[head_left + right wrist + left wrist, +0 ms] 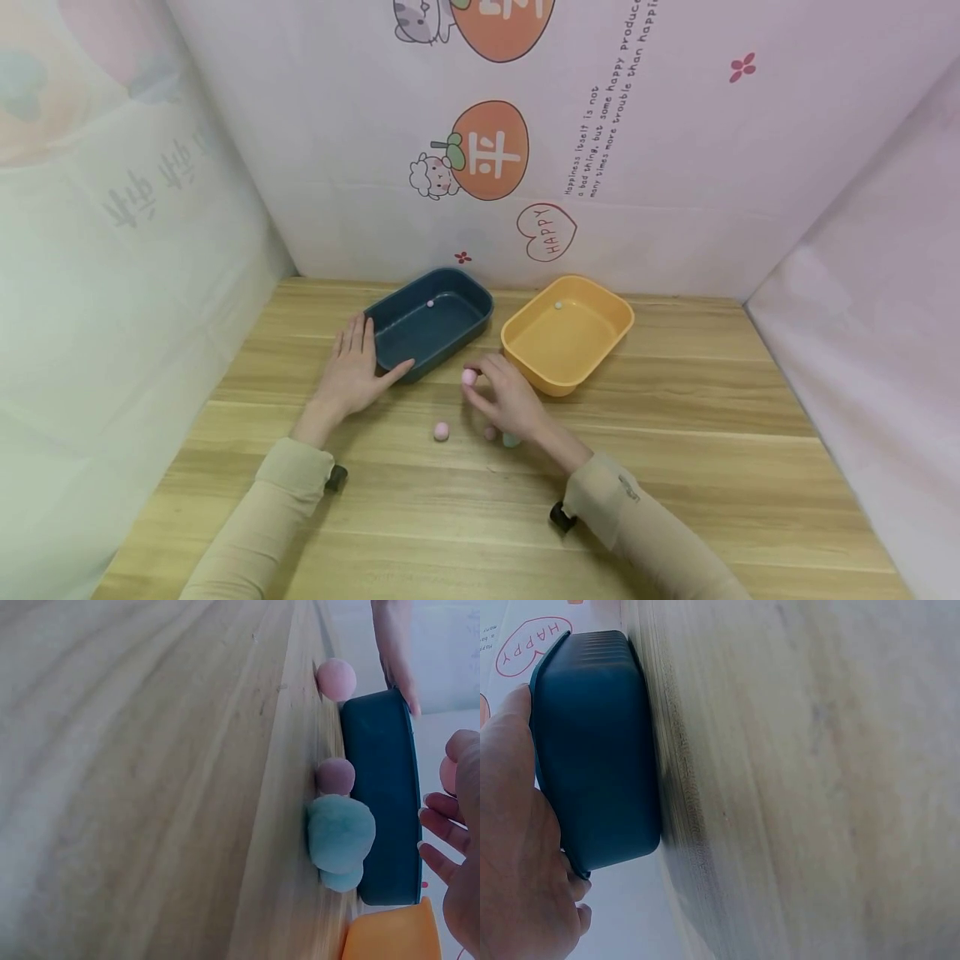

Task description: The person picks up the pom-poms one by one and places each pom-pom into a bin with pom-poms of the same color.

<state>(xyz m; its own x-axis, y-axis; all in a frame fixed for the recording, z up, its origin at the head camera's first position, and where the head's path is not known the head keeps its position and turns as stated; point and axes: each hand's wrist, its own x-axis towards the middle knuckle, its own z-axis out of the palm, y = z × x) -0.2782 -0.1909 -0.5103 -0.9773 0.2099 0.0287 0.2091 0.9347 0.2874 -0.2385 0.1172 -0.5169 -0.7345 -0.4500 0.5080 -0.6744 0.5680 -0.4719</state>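
My right hand (pixel 513 400) pinches a small pink pompom ball (pixel 469 377) between thumb and fingertips, in front of the gap between the two tubs. The left hand (pixel 351 379) lies with fairly straight, spread fingers against the left end of the dark blue tub (pixel 442 364), its thumb at the near rim. One pink ball (pixel 441 431) rests on the table. Beneath the right hand lie another pinkish ball (pixel 491 433) and pale green balls (pixel 511 440), partly covered in the head view; the right wrist view shows the green balls (pixel 341 834) close together.
To the right of the blue tub stands a yellow tub (pixel 567 333) with a small pale ball (pixel 558 306) in it. A small pink ball (pixel 431 304) lies inside the blue tub. A printed white cloth (pixel 645 242) rises behind the wooden table (pixel 697 400).
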